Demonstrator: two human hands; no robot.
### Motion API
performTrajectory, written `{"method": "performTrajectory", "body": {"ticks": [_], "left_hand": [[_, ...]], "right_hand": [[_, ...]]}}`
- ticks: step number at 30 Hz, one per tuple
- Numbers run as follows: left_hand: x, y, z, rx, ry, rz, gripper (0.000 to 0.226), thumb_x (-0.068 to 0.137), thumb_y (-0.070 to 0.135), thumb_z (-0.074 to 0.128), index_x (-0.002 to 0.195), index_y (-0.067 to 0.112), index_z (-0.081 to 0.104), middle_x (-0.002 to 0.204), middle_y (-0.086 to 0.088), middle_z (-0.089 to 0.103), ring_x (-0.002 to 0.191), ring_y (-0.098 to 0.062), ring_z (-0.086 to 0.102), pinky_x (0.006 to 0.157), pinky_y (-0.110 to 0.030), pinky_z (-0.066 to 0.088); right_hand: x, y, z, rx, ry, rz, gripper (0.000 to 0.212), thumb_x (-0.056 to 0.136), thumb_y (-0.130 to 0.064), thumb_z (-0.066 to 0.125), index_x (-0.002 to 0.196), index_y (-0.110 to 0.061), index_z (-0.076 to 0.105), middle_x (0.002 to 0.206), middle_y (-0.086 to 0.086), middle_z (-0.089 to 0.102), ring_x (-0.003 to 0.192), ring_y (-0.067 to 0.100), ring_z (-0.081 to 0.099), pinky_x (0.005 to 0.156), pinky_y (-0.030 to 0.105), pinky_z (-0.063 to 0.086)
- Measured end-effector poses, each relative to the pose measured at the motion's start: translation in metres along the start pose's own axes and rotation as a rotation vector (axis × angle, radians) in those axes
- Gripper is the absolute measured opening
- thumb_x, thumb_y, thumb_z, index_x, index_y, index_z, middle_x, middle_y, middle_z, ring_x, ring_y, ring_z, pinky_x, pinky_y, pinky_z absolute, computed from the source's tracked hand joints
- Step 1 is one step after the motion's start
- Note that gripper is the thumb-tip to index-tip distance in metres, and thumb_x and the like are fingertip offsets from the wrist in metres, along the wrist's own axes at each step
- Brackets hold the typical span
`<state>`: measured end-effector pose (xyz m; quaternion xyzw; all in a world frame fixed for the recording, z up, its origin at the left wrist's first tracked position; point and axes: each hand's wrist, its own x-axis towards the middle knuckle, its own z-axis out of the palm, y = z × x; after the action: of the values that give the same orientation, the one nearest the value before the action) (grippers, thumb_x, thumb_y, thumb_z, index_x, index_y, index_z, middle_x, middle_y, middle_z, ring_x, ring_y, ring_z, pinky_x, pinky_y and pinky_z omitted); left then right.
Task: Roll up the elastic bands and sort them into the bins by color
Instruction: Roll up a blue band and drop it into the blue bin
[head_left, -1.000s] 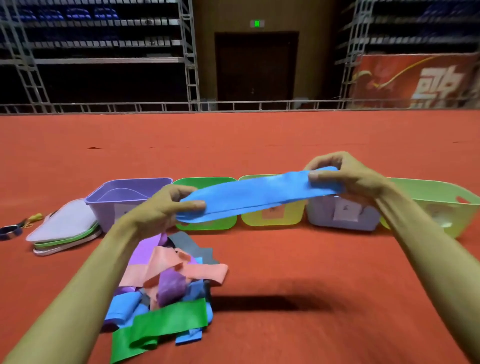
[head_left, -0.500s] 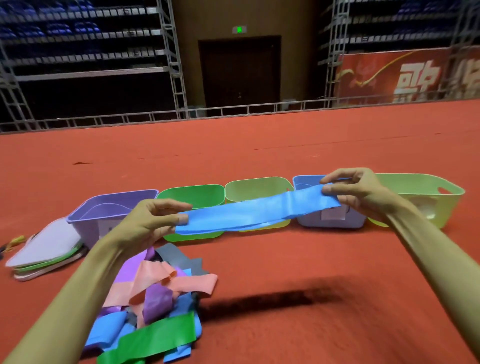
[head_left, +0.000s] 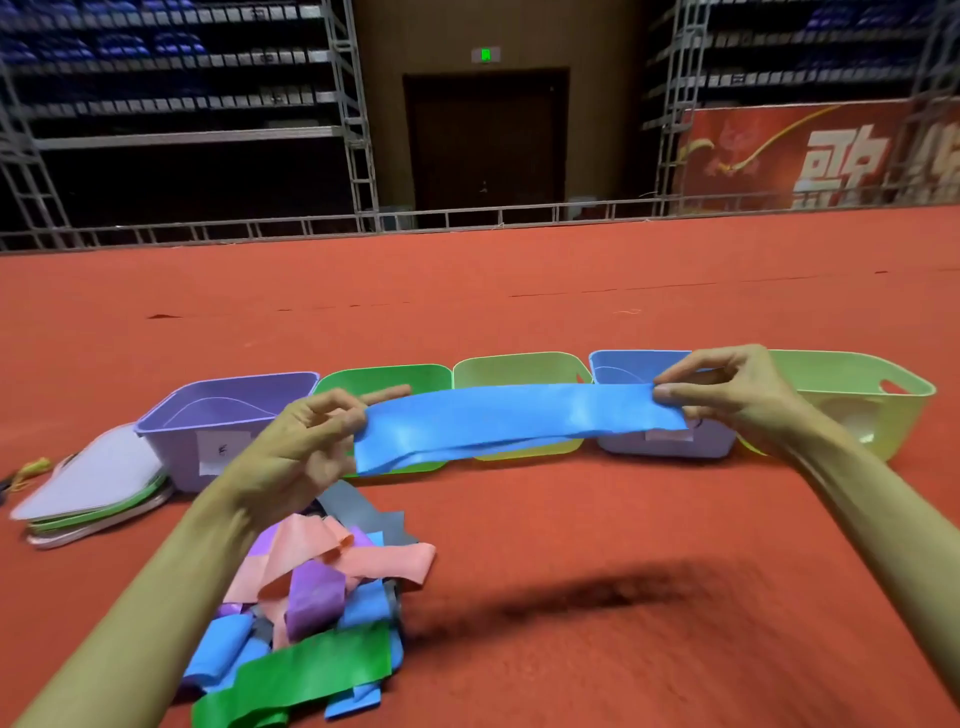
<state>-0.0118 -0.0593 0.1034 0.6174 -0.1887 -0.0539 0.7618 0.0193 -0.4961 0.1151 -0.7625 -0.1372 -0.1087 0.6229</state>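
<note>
Before the row of bins (head_left: 519, 365) and beyond the pile of bands (head_left: 317, 587), we held the blue band (head_left: 519, 418) stretched in the air. Our left hand (head_left: 296, 457) pinched one end, our right hand (head_left: 732, 392) the other. Since a moment earlier, its left end had sagged into two layers.

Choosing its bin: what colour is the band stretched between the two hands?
Blue; the head view shows the band plainly.
</note>
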Motion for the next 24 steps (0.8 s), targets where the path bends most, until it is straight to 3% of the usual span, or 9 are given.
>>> {"method": "performTrajectory", "body": {"ticks": [2, 4, 5, 8, 12, 16, 20, 24], "left_hand": [[-0.003, -0.010, -0.001, -0.014, 0.025, -0.050, 0.023, 0.086, 0.007, 0.065, 0.065, 0.016, 0.067, 0.077, -0.005, 0.065, 0.073, -0.012, 0.071, 0.065, -0.028, 0.060], [-0.007, -0.020, -0.004, 0.081, 0.024, -0.112, 0.016, 0.075, 0.015, 0.086, 0.072, 0.011, 0.071, 0.068, -0.007, 0.057, 0.052, -0.013, 0.060, 0.058, -0.027, 0.059], [-0.009, -0.026, -0.007, 0.143, 0.028, -0.153, 0.030, 0.062, 0.022, 0.096, 0.075, 0.008, 0.073, 0.068, -0.010, 0.056, 0.050, -0.013, 0.058, 0.058, -0.027, 0.059], [-0.015, -0.042, -0.014, 0.278, 0.065, -0.265, 0.059, 0.036, 0.029, 0.104, 0.079, 0.001, 0.076, 0.069, -0.016, 0.065, 0.056, -0.018, 0.065, 0.058, -0.025, 0.058], [-0.018, -0.040, -0.019, 0.284, -0.002, -0.336, 0.036, 0.058, 0.002, 0.090, 0.087, -0.010, 0.072, 0.067, -0.020, 0.068, 0.056, -0.022, 0.066, 0.057, -0.027, 0.057], [-0.023, -0.042, -0.019, 0.355, -0.004, -0.414, 0.040, 0.059, -0.001, 0.085, 0.092, -0.018, 0.069, 0.067, -0.022, 0.068, 0.052, -0.022, 0.064, 0.050, -0.023, 0.052], [-0.030, -0.054, -0.020, 0.333, 0.136, -0.330, 0.065, 0.039, 0.029, 0.103, 0.086, -0.006, 0.075, 0.072, -0.020, 0.066, 0.057, -0.023, 0.063, 0.057, -0.027, 0.057], [-0.034, -0.058, -0.016, 0.353, 0.176, -0.228, 0.075, 0.031, 0.055, 0.101, 0.084, 0.006, 0.080, 0.077, -0.013, 0.071, 0.064, -0.019, 0.065, 0.065, -0.029, 0.059]], "right_hand": [[0.001, 0.005, 0.003, -0.032, 0.034, 0.012, 0.014, 0.071, 0.000, 0.085, 0.083, -0.002, 0.077, 0.071, 0.008, 0.075, 0.064, 0.013, 0.067, 0.055, 0.022, 0.057], [0.000, 0.011, 0.004, -0.069, 0.083, 0.012, 0.010, 0.078, 0.006, 0.081, 0.085, 0.001, 0.077, 0.066, 0.005, 0.074, 0.058, 0.012, 0.064, 0.053, 0.022, 0.058], [-0.001, 0.014, 0.004, -0.075, 0.107, 0.008, 0.009, 0.079, 0.007, 0.080, 0.085, 0.002, 0.076, 0.063, 0.003, 0.073, 0.054, 0.009, 0.062, 0.052, 0.021, 0.057], [-0.007, 0.019, 0.007, -0.077, 0.137, -0.011, 0.010, 0.079, 0.007, 0.081, 0.083, -0.002, 0.077, 0.063, 0.000, 0.073, 0.052, 0.004, 0.060, 0.050, 0.018, 0.053], [-0.014, 0.024, 0.008, -0.100, 0.103, 0.003, 0.011, 0.079, 0.007, 0.081, 0.082, -0.002, 0.078, 0.065, 0.005, 0.073, 0.052, 0.009, 0.058, 0.048, 0.019, 0.053], [-0.023, 0.038, 0.014, -0.114, 0.091, 0.040, 0.011, 0.079, 0.009, 0.080, 0.083, -0.001, 0.078, 0.064, 0.002, 0.073, 0.053, 0.008, 0.061, 0.050, 0.020, 0.053], [-0.033, 0.053, 0.023, -0.062, 0.081, 0.087, 0.011, 0.079, 0.008, 0.080, 0.084, -0.001, 0.078, 0.066, 0.006, 0.072, 0.057, 0.012, 0.064, 0.052, 0.026, 0.057], [-0.037, 0.061, 0.028, -0.075, 0.019, 0.154, 0.007, 0.081, 0.004, 0.080, 0.087, 0.004, 0.075, 0.055, 0.008, 0.061, 0.051, 0.019, 0.055, 0.050, 0.028, 0.055]]}}
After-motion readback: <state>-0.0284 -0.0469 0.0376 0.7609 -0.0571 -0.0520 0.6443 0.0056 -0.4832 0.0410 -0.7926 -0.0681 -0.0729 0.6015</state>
